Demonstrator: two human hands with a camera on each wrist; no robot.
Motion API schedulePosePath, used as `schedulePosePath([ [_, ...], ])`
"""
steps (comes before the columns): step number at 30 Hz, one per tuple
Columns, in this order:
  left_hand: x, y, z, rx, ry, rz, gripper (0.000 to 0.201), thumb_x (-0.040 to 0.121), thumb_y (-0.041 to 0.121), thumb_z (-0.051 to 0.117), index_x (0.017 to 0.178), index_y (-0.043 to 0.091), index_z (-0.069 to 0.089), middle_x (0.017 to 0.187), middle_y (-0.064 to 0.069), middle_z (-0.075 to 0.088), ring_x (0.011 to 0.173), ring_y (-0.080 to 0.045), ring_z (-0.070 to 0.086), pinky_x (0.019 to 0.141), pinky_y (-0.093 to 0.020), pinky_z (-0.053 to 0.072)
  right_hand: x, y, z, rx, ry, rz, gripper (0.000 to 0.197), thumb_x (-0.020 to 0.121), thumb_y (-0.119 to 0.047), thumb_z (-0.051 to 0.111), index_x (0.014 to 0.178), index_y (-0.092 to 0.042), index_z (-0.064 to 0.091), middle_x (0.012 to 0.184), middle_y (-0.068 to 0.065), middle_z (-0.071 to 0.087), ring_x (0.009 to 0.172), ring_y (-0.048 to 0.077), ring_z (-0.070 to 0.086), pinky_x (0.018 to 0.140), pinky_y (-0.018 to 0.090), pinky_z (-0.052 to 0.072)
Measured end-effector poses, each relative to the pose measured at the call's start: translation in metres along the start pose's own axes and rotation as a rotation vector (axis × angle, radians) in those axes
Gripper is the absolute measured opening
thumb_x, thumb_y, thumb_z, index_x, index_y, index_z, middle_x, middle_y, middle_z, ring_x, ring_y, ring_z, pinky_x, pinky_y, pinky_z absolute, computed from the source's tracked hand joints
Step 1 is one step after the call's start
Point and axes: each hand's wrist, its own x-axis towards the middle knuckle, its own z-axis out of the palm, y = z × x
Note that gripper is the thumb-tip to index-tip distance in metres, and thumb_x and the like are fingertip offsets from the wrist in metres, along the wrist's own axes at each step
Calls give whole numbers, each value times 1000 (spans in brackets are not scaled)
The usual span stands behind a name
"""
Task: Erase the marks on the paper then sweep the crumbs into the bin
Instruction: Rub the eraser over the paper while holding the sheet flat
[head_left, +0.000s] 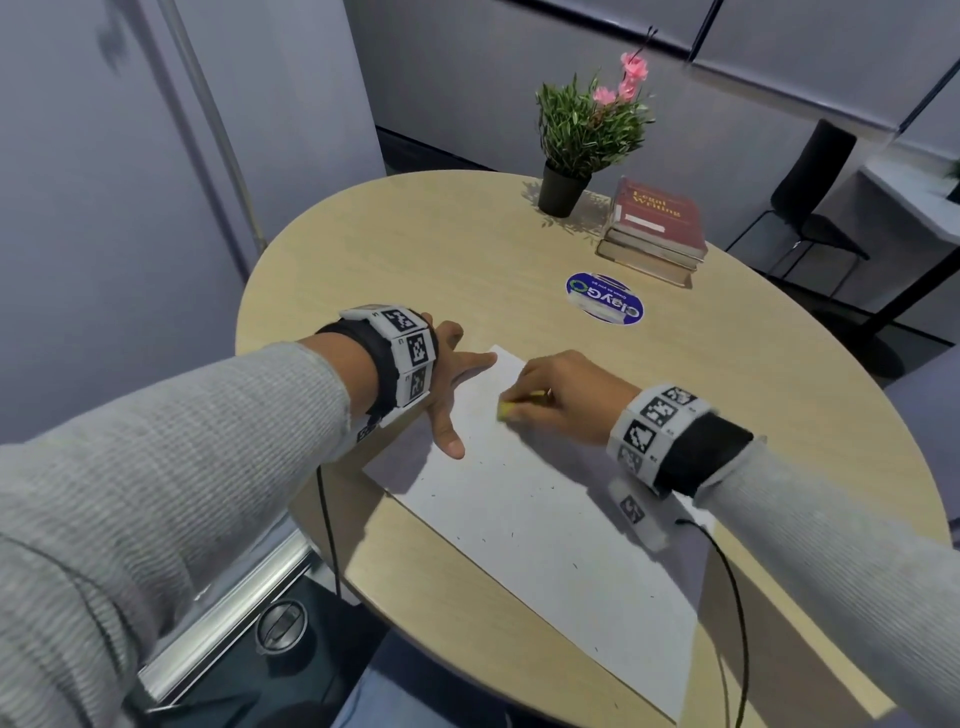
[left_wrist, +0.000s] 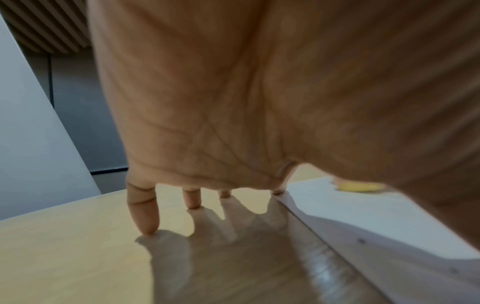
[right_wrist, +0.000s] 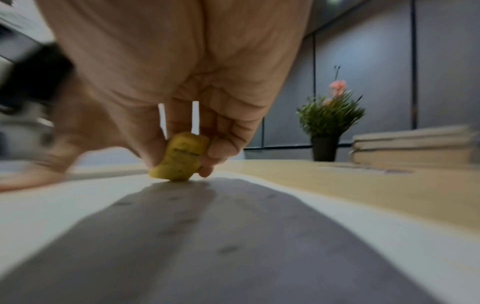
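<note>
— Where the paper (head_left: 545, 525) lies slantwise across the lower middle of the head view, what is it like?

— A flat white sheet, matte, with small dark crumbs (head_left: 511, 533) and specks scattered over it. It rests on a round bench (head_left: 415, 249) of pale wood-grain laminate, smooth with a slight sheen.

— And the eraser (head_left: 504, 412)?

— A small yellow-green lump, rounded and worn, soft-looking. In the right wrist view its lower end touches the paper. The right hand (head_left: 566, 397) is clamped on it, thumb on one side and curled fingers on the other, at the centre of the head view.

— The left hand (head_left: 452, 384)?

— Spread flat, fingers apart and straight. In the left wrist view the fingertips (left_wrist: 149, 228) press on bare bench, just left of the paper's edge; in the head view the thumb lies on the sheet's upper-left part.

— What else is around?

— At the upper middle of the head view, a leafy green plant (head_left: 587, 130) with pink flowers in a small dark tapered pot. To its right, a stack of books (head_left: 652, 234), the top one with a dark red cover. Between the books and the hands, a round blue sticker (head_left: 605, 298) lies flat on the bench. A black chair (head_left: 810, 197) stands at the upper right, off the bench. Both wrists wear white bands with black-and-white square markers over dark straps, and grey ribbed knit sleeves; thin black cables hang from them.

— Anything blocking the view?

— The right hand covers most of the eraser from above, and its wrist shades part of the sheet. I can make out no bin.
</note>
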Motion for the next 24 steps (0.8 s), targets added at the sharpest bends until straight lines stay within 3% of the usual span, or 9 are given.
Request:
schedulePosePath([
  [3, 2, 0, 0, 13, -1, -4, 127, 54, 82, 65, 149, 46, -12, 154, -6, 8, 139, -39, 15, 110, -57, 24, 7, 12, -5, -50, 69, 87, 22, 86, -31, 60, 100, -19, 73, 93, 1, 69, 85, 18, 61, 77, 30, 48],
  [5, 4, -1, 1, 3, -9, -4, 128, 53, 82, 66, 149, 47, -12, 154, -5, 7, 139, -39, 13, 111, -57, 24, 4, 1, 3, -57, 33, -22, 22, 87, -32, 59, 98, -18, 72, 89, 2, 66, 77, 15, 58, 75, 32, 50],
  [8, 4, 0, 2, -2, -16, -6, 129, 53, 82, 68, 149, 46, -12, 155, -5, 4, 141, -39, 11, 111, -58, 23, -7, -18, 10, -5, -73, -152, 25, 88, -34, 59, 104, -20, 71, 93, -1, 64, 74, 8, 53, 72, 20, 44],
  [10, 3, 1, 2, 9, -10, -7, 129, 54, 82, 67, 149, 45, -12, 155, -6, 5, 140, -40, 13, 111, -58, 23, -3, -9, 5, 31, -55, -110, 25, 87, -34, 60, 105, -20, 71, 94, -3, 65, 77, 6, 54, 73, 17, 42],
  [13, 3, 0, 2, 13, 16, 7, 126, 57, 82, 64, 150, 44, -11, 153, -6, 9, 138, -39, 17, 111, -55, 23, 8, 13, -4, 5, 51, 27, 23, 87, -31, 60, 103, -19, 72, 95, 0, 65, 84, 16, 58, 77, 27, 45],
  [15, 3, 0, 2, 13, 17, 1, 127, 55, 83, 64, 150, 44, -11, 153, -6, 9, 138, -39, 16, 110, -55, 23, 10, 12, -3, -33, 64, 34, 23, 87, -30, 59, 102, -18, 72, 95, 1, 64, 83, 17, 58, 78, 30, 46],
  [20, 4, 1, 2, 12, -19, -13, 131, 52, 83, 67, 149, 46, -13, 156, -5, 4, 141, -41, 11, 110, -60, 23, -3, -17, 8, 10, -94, -159, 25, 86, -35, 61, 103, -20, 72, 94, -3, 65, 75, 5, 53, 74, 17, 42],
  [24, 4, 0, 1, 22, -4, -4, 130, 52, 84, 65, 149, 46, -13, 151, -5, 10, 137, -40, 17, 109, -59, 24, 8, 11, -7, -11, 10, 11, 23, 85, -33, 62, 102, -20, 72, 93, -4, 64, 81, 10, 56, 77, 23, 44],
])
